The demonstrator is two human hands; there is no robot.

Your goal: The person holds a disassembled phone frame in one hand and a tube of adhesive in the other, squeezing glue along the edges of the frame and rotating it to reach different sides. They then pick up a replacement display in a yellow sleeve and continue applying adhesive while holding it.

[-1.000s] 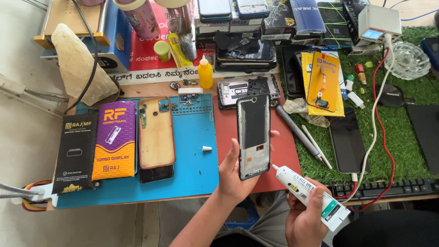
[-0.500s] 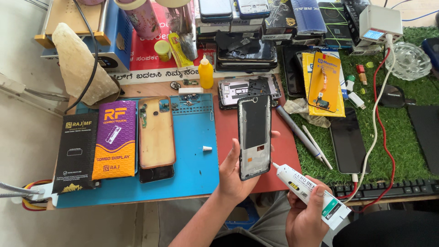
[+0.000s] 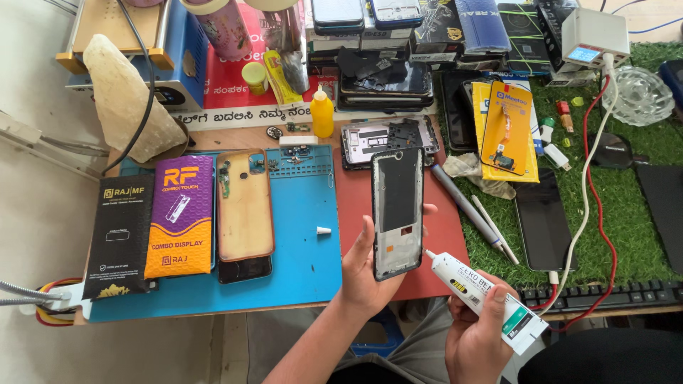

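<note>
one phone frame (image 3: pixel 398 212) is gripped upright in the left hand (image 3: pixel 366 274). one white glue tube (image 3: pixel 487 293) is clasped in the right hand (image 3: pixel 478 334), lower right. below lie one blue mat (image 3: pixel 302 252) and one red mat (image 3: pixel 441 227).

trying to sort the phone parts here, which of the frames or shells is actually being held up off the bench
The black phone frame, upright in the left hand. The gold back shell lies flat on the blue mat; another frame lies behind.

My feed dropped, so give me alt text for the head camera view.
The left hand holds a phone frame upright over a red mat, while the right hand points a white glue tube at its lower edge. Phone parts and boxes crowd the bench.
</note>
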